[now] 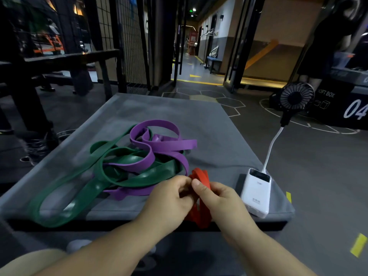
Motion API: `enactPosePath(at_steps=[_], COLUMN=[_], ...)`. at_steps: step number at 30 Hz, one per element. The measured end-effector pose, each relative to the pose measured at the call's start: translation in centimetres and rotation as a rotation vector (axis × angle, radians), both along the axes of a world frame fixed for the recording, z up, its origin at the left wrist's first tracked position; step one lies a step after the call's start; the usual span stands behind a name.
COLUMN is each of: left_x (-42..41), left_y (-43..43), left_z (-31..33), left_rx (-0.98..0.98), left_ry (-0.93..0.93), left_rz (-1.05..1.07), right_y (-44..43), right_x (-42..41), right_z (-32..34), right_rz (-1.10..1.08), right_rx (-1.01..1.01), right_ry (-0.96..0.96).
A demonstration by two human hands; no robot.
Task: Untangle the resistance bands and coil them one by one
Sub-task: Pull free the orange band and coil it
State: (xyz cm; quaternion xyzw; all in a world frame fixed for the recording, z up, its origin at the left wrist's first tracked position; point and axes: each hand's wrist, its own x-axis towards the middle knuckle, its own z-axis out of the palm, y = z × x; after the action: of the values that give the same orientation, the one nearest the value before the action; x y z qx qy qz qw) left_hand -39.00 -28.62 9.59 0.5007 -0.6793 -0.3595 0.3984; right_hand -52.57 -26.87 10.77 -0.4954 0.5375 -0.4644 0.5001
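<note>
Right now, pinching a narrow red rubber resistance band (204,178) with both hands at the near edge of a grey padded table (179,116). Left hand (171,196): grip clenched on the red strands from the left, fingers curled in. Right hand (217,198): grip grasping the same strands, thumb pressed flat on top. Gathered into several layered strands, rising just above the fingers and hanging below them past the table edge.

Just beyond the left hand, lying loose on the table and unheld: a wide dark green rubber resistance band (95,187) and a medium-width purple rubber resistance band (171,144), looped through and over each other in one tangle. Reaching towards the near left corner with one long green loop; piled at the far side in purple curls. Touching the red band or merely passing behind it at the purple end nearest the hands: cannot tell which.

To the right, near the right hand but apart from it, resting on the table: a white rectangular power bank (256,194), with a white bendy stalk (272,148) at its far end carrying a small round black fan (296,98). On the floor behind the fan, a black box marked 04 (342,110), showing only its outer faces.
</note>
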Motion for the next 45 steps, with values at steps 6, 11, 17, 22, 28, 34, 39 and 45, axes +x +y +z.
enactPosePath(at_steps=[6, 11, 17, 22, 28, 34, 39, 45], left_x=[0.0, 0.0, -0.3, -1.1, -1.1, -0.2, 1.2, 2.7], left_y=[-0.2, -0.4, -0.6, 0.3, 0.5, 0.3, -0.6, -1.4], left_z=[-0.2, -0.1, -0.4, -0.6, -0.5, 0.5, 1.3, 2.1], left_rx=[0.035, -0.026, 0.032, 0.288, 0.438, 0.539, 0.533, 0.512], left_ry=[-0.123, -0.196, -0.171, 0.233, 0.369, 0.552, 0.535, 0.372], left_rz=[-0.007, 0.081, 0.066, 0.003, -0.091, -0.23, -0.245, -0.218], right_y=[0.1, 0.2, 0.0, 0.4, 0.8, 0.7, -0.2, -1.1], right_x=[0.5, 0.9, 1.2, 1.7, 2.1, 1.7, -1.0, -3.8], right_z=[-0.6, -1.2, -1.6, -1.8, -1.3, -0.8, 0.6, 0.7], right_rz=[-0.023, -0.003, -0.034, -0.046, -0.013, 0.004, 0.13, -0.044], right_rx=[0.061, 0.069, 0.111, 0.097, 0.191, 0.244, 0.145, -0.246], right_ry=[-0.066, -0.134, -0.176, -0.18, -0.111, -0.193, -0.053, 0.485])
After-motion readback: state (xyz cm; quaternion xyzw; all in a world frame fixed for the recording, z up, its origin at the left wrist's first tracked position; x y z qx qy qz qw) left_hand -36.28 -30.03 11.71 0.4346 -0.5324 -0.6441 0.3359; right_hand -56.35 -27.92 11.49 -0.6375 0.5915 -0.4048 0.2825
